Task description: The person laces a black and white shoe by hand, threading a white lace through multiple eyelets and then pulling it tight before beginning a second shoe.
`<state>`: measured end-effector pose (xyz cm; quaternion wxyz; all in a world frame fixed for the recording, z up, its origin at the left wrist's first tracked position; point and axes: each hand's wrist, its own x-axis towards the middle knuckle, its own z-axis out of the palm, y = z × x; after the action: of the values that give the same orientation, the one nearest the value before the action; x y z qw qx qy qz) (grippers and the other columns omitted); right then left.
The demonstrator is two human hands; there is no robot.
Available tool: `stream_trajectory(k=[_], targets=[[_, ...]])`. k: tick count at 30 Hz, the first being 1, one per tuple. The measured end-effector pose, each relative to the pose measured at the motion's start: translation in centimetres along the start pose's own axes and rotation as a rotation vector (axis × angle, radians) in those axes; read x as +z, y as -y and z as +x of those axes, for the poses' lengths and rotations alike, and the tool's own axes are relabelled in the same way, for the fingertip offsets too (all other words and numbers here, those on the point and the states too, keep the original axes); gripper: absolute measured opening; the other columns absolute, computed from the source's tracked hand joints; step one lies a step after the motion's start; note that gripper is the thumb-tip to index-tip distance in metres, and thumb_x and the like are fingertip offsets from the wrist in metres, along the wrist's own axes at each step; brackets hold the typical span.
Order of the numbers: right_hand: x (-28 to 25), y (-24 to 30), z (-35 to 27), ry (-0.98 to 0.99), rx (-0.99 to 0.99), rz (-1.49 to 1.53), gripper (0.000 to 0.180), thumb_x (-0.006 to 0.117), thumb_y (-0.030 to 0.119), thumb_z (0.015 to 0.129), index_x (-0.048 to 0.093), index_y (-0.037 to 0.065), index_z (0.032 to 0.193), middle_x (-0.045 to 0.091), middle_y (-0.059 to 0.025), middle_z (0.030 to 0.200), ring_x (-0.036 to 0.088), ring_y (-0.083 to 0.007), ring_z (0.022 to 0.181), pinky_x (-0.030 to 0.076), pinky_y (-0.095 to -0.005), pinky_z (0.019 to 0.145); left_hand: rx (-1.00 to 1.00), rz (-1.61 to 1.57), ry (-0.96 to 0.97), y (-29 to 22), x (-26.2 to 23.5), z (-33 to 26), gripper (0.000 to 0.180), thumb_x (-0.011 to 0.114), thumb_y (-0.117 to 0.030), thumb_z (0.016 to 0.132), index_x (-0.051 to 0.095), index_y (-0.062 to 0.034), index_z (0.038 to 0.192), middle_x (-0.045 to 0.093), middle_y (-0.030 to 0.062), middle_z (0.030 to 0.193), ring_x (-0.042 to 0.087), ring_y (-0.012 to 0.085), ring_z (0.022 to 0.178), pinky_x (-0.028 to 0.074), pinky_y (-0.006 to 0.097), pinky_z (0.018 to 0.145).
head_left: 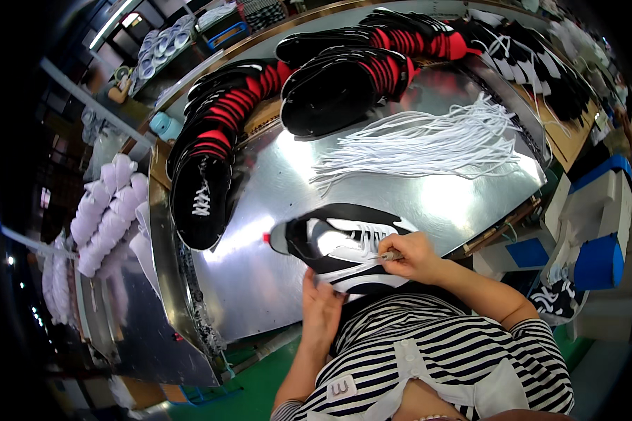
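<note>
A black-and-white shoe upper (344,247) lies on its side on the shiny metal tabletop, its heel to the left and a white lace crossing its eyelets. My left hand (321,307) is closed at the near edge of the upper, thumb and fingers on its rim. Over the lace area, my right hand (416,259) grips a small brownish-handled tool (390,255); its tip points at the eyelets and its exact kind is hidden by my fingers. Beyond the upper lies a loose bundle of white shoelaces (421,144).
Rows of black uppers with red stripes (221,116) curve along the table's left and far edges. More black-and-white pieces (534,67) are piled at far right. Bundles of pale padded items (109,210) stand left of the table. Blue-and-white containers (598,263) are at the right.
</note>
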<state>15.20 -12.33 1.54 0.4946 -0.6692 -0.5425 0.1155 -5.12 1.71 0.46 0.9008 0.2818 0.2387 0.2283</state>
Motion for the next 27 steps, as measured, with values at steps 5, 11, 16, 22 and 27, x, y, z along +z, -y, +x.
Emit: stream_trajectory(k=[5, 11, 16, 22, 27], targets=[[1.1, 1.2, 4.2, 0.032, 0.287, 0.296, 0.014, 0.067, 0.011, 0.089, 0.065, 0.004, 0.101, 0.065, -0.0049, 0.077, 0.058, -0.0092, 0.067, 0.046, -0.0256, 0.060, 0.382, 0.264, -0.153, -8.2, 2.0, 1.7, 0.047, 0.065, 0.002, 0.084, 0.052, -0.0018, 0.130, 0.064, 0.0101, 0.116, 0.063, 0.0211, 0.103, 0.051, 0.035, 0.091], [0.0, -4.8, 10.5, -0.144, 0.151, -0.269, 0.022, 0.071, 0.015, 0.085, 0.068, 0.009, 0.105, 0.063, -0.0070, 0.099, 0.067, -0.0257, 0.076, 0.053, -0.0357, 0.065, 0.821, 1.752, -0.320, -18.0, 2.2, 6.4, 0.033, 0.059, -0.003, 0.079, 0.054, 0.0025, 0.112, 0.058, 0.0193, 0.097, 0.063, 0.0330, 0.082, 0.050, 0.041, 0.071], [1.4, -8.2, 13.0, -0.119, -0.001, -0.527, 0.022, 0.073, 0.020, 0.082, 0.067, 0.012, 0.102, 0.060, -0.0031, 0.106, 0.065, -0.0267, 0.073, 0.051, -0.0388, 0.064, 0.893, 2.254, -0.564, -20.8, -5.1, 22.2, 0.051, 0.056, 0.002, 0.078, 0.052, 0.0013, 0.129, 0.055, 0.0153, 0.107, 0.060, 0.0348, 0.091, 0.052, 0.041, 0.074], [-0.5, -10.1, 11.7, -0.189, 0.072, -0.586, 0.016, 0.074, 0.017, 0.079, 0.066, 0.011, 0.091, 0.059, -0.0029, 0.104, 0.065, -0.0250, 0.070, 0.050, -0.0381, 0.059, 1.135, 2.182, -0.353, -23.3, -7.9, 31.3, 0.055, 0.056, 0.003, 0.075, 0.054, -0.0030, 0.130, 0.054, 0.0140, 0.112, 0.053, 0.0349, 0.103, 0.044, 0.046, 0.086], [-2.2, -7.0, 10.7, -0.282, 0.154, -0.430, 0.014, 0.073, 0.012, 0.081, 0.066, 0.009, 0.092, 0.061, -0.0066, 0.098, 0.066, -0.0240, 0.072, 0.052, -0.0360, 0.063, 1.121, 1.938, -0.374, -18.5, -4.8, 28.7, 0.060, 0.059, -0.001, 0.077, 0.046, 0.0017, 0.136, 0.051, 0.0227, 0.125, 0.050, 0.0403, 0.112, 0.042, 0.047, 0.093]])
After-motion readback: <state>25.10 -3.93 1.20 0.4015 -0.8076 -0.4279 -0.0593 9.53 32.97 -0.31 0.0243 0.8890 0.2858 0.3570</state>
